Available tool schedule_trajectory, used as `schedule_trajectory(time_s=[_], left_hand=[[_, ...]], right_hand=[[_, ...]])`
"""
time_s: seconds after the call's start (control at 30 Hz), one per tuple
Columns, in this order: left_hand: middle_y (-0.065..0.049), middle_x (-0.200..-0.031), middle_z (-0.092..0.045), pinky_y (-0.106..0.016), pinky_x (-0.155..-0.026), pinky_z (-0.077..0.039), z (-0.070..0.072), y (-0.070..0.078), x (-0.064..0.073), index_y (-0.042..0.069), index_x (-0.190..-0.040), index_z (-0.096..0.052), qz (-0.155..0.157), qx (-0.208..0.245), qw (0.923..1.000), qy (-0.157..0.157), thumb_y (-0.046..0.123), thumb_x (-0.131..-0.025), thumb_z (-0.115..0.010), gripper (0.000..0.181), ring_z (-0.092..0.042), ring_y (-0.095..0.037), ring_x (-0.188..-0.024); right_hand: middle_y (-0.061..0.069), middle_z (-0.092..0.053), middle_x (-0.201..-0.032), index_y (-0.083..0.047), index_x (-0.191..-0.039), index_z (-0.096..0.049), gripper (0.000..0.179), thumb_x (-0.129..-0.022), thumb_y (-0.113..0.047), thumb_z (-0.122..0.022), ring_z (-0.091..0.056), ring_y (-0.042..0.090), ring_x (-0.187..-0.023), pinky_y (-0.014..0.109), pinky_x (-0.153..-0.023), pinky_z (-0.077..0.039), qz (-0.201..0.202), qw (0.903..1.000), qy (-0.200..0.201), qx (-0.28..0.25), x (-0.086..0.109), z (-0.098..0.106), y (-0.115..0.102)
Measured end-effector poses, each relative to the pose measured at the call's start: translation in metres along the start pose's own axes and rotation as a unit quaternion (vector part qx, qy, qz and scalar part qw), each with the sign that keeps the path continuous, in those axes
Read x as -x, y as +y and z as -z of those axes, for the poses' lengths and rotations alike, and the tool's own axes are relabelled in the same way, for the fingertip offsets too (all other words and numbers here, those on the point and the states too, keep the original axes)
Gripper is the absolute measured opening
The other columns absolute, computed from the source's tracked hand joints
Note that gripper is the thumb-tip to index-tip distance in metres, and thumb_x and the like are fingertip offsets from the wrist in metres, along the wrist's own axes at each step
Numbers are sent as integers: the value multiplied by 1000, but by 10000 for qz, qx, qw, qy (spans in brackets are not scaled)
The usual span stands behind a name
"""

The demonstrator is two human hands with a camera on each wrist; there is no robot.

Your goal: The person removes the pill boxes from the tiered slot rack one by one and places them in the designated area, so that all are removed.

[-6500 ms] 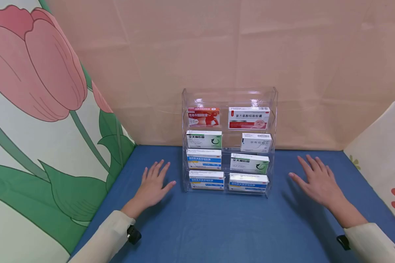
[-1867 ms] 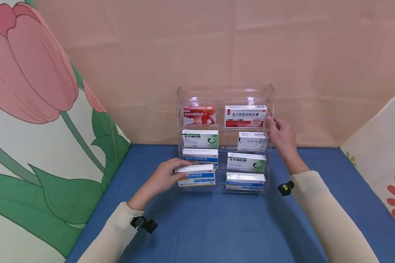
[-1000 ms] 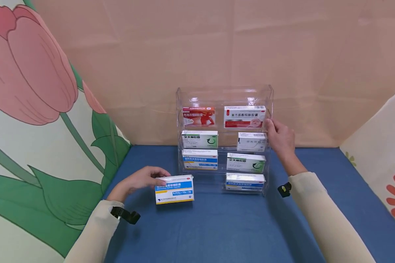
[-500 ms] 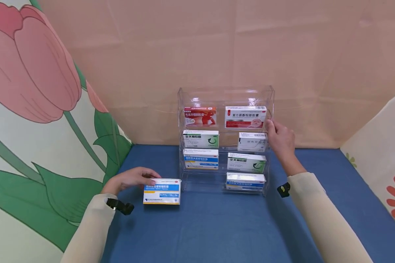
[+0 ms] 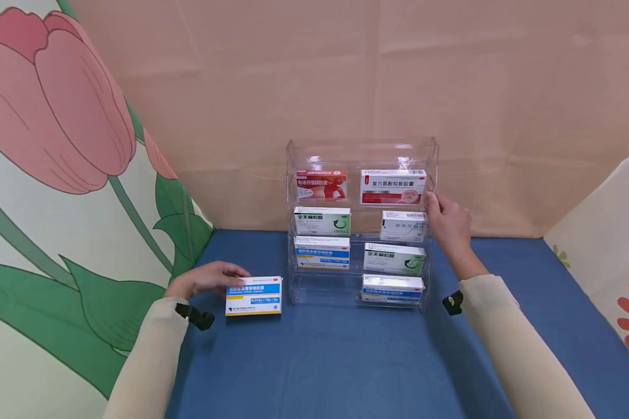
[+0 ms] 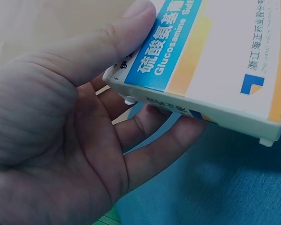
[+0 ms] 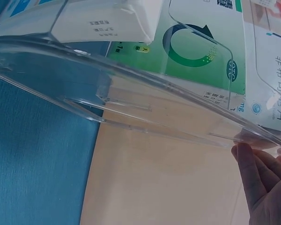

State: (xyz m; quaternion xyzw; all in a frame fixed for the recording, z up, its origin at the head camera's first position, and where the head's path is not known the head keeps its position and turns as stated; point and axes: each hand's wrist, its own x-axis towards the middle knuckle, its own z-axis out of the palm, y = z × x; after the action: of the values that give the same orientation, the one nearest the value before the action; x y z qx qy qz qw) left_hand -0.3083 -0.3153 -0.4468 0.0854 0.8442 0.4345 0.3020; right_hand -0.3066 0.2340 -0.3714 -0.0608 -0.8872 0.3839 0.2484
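Observation:
My left hand (image 5: 208,279) pinches a white, blue and yellow glucosamine medicine box (image 5: 254,301) left of the clear acrylic display rack (image 5: 322,289). In the left wrist view, the thumb lies across the printed face of the box (image 6: 225,61) and the fingers are behind and under it. Whether its underside touches the cloth is unclear. My right hand (image 5: 449,222) holds the rack's right side edge at mid height; in the right wrist view, the fingers of that hand (image 7: 267,183) meet the clear side panel (image 7: 168,101).
The rack bears a red box (image 5: 321,186), a white-and-red box (image 5: 393,187), green-and-white boxes (image 5: 322,221), a plain white box (image 5: 405,226) and blue-and-white boxes (image 5: 392,290). It stands on a blue cloth (image 5: 346,361) before a beige backdrop (image 5: 241,116). A tulip-printed panel (image 5: 73,116) borders the left.
The glucosamine box has left the rack's bottom left spot and moved left in my left hand, rising slightly in the last half second. My right hand came to the rack's edge earlier and stays there.

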Motion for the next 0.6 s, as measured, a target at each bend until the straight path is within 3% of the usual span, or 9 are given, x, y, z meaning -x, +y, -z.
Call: schedule_trajectory(time_s=[0.27, 0.43, 0.6], left_hand=[[-12, -124, -67, -47, -89, -56, 0, -3, -15, 3, -136, -62, 145, -117, 9997, 188, 31, -95, -72, 50, -63, -24, -106], [-17, -132, -62, -50, -94, -55, -3, -3, -19, 3, -137, -61, 56, -228, 9980, 594, 30, -97, -70, 49, -60, -29, -113], [-21, -141, -55, -47, -93, -54, -6, -4, -23, 4, -140, -59, 0, -311, 9934, 1102, 30, -98, -68, 50, -55, -35, -121]], right_hand=[[22, -71, -97, -8, -117, -72, 58, -106, -54, -38, -58, 39, -88, 38, -63, -39, 16, 10000, 36, 46, -1, -2, 1], [22, -71, -98, -8, -120, -71, 59, -106, -55, -38, -60, 41, -93, 43, -66, -44, -70, 10000, 25, 28, 0, -3, 2], [24, -71, -114, -10, -129, -69, 57, -106, -52, -39, -61, 48, -110, 57, -81, -48, 101, 9996, 228, 130, -2, -3, 3]])
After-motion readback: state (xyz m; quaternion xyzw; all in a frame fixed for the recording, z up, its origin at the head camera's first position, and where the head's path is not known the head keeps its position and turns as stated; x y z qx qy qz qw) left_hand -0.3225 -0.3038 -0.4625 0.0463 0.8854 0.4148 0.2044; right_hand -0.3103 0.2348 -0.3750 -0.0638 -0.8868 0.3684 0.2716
